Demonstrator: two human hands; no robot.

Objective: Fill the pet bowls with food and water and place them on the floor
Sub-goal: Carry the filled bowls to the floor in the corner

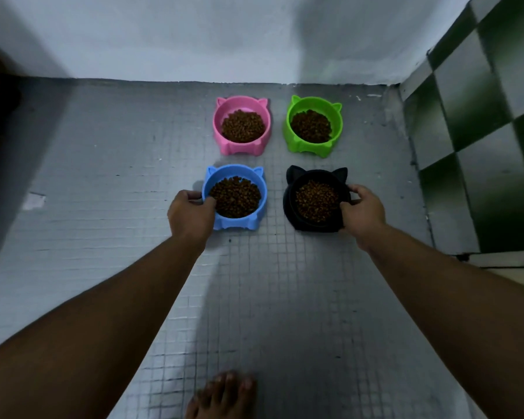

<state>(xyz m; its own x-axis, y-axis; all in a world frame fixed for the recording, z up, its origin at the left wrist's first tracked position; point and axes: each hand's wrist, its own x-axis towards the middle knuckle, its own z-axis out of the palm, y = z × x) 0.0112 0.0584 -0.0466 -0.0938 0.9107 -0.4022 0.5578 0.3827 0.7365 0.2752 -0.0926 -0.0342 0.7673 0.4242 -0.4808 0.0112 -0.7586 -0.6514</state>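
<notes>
Gripping a bowl in each hand, I lean over the floor. My left hand has the blue bowl by its left side: the thumb hooks over the rim and lies just inside, while the fingers curl round the outer wall. My right hand has the black bowl by its right side in the same way, thumb on the rim, fingers wrapped round the outside. Both bowls are down at floor level; I cannot tell whether their feet bear fully on it.

Each bowl is a plastic cat's head: a round basin, two pointed ears on the far rim, a skirt with short feet on the near side. Each holds a mound of small brown kibble that lies below the rim. The pink bowl and the green bowl stand on the floor beyond mine, pink behind blue, green behind black, so the four make a square, each apart from its neighbours.

Every pair of ears points away from me, toward the wall. The bowls are near round, so there is little of a long axis; the ear-to-feet line of each runs from me to the wall, and all stand upright, mouths up.

Dark checked tiles cover the side at my right; my bare foot shows at the bottom edge
</notes>
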